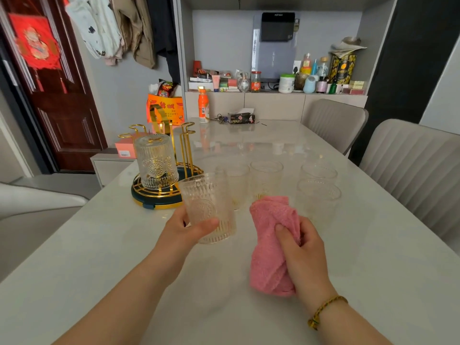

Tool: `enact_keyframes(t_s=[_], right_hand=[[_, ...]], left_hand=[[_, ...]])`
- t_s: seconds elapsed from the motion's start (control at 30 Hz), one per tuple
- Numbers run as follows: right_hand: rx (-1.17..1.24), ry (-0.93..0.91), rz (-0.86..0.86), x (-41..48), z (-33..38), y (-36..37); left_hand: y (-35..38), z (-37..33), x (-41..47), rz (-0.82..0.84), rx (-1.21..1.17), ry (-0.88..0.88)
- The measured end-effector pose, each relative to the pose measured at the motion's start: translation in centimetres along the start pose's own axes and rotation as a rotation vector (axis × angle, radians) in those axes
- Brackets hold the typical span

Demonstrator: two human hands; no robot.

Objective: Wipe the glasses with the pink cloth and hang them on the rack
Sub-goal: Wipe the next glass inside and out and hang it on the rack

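The glossy white table (119, 250) bears a gold wire rack (185, 145) carrying one embossed clear glass (155, 163) upside down. The right hand (307, 252) curls tight round a bunched pink fleecy cloth (267, 247). Beside the rack, the left hand (183, 229) grasps another embossed tumbler (206, 200) low down, long axis near-vertical, mouth up, leaning slightly left.

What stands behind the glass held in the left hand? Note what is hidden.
Behind the held glass, gripped by the left hand, another glass stands upright on the table. The held glass covers its left side, so that part cannot be seen.
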State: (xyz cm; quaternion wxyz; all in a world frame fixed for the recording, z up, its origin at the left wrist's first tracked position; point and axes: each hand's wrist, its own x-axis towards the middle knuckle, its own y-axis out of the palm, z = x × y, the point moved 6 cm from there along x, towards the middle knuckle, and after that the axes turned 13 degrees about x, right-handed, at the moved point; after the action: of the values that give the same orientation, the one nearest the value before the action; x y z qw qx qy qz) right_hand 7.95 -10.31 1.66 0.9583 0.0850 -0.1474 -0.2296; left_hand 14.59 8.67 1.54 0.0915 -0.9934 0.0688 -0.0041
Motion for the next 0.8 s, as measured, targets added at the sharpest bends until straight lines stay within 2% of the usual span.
enact_keyframes(t_s=[0.17,0.27,0.43,0.53,0.6,0.67,0.73,0.8], right_hand=[[0.061,-0.044,0.141,-0.3,1.1,4.2],[0.006,-0.103,0.245,-0.4,0.7,7.1],[0.122,0.041,0.454,-0.5,-1.1,9.3],[0.065,-0.108,0.393,-0.5,-1.0,8.6],[-0.129,-0.334,0.414,-1.1,-0.2,8.7],[-0.298,-0.485,0.453,-1.7,0.3,8.7],[-0.315,-0.525,0.432,-1.5,0.9,8.3],[-0.177,-0.455,0.372,-0.9,1.2,7.6]], left_hand=[[-0.4,0.8,-1.5,0.095,-0.16,0.02],[-0.3,1.1,-1.6,0.078,-0.255,0.061],[-1.7,1.8,-1.0,0.013,-0.269,0.069],[-1.9,1.8,-0.4,0.019,-0.182,0.069],[-1.7,1.9,-0.2,0.019,-0.15,0.06],[-1.4,2.1,-0.3,0.041,-0.115,0.056],[-0.9,2.3,-0.7,0.079,-0.094,0.051],[-0.3,2.6,-1.1,0.119,-0.096,0.045]])
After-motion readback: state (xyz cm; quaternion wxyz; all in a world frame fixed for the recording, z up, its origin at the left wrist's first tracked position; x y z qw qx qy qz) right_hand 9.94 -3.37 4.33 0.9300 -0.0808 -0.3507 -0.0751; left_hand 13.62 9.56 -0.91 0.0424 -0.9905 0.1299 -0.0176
